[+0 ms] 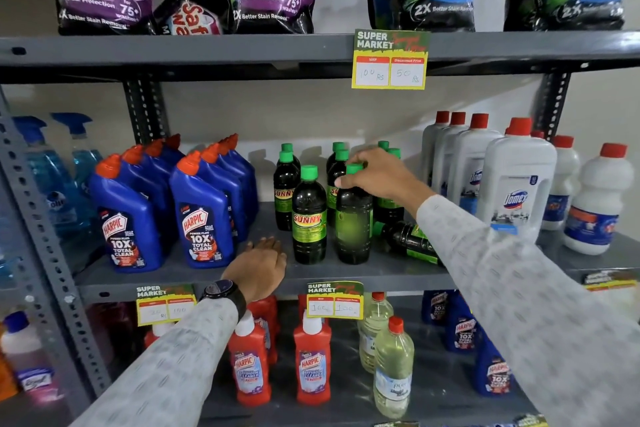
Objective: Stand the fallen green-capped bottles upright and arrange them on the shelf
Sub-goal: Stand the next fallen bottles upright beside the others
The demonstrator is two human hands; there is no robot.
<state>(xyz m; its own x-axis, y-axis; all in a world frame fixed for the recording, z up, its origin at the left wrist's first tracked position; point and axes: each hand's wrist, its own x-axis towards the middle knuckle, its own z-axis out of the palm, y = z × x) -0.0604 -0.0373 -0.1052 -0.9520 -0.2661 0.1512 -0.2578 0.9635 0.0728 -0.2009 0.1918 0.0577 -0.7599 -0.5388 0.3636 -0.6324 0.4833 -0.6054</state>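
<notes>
The task looks mostly done but not finished. On the middle shelf (346, 274), between the blue toilet-cleaner bottles (201, 218) and the white bleach bottles (516, 184), most green-capped bottles are standing, in rows going back from the front edge. The right hand (377, 177) grasps the front right bottle (353, 225) at its cap, with the fingers (349, 180) closed around the top; this bottle is upright, long axis vertical, cap up, just beside the labelled bottle (309, 218) on its left. Its label seems to face away or is blurred, so I cannot tell if it is well turned. One fallen bottle (408, 241) remains: it lies on its side to the right, behind the right forearm, its long axis about horizontal, the cap pointing left toward the held bottle. The left hand (261, 265) rests flat on the shelf front, fingers released, holding nothing.
</notes>
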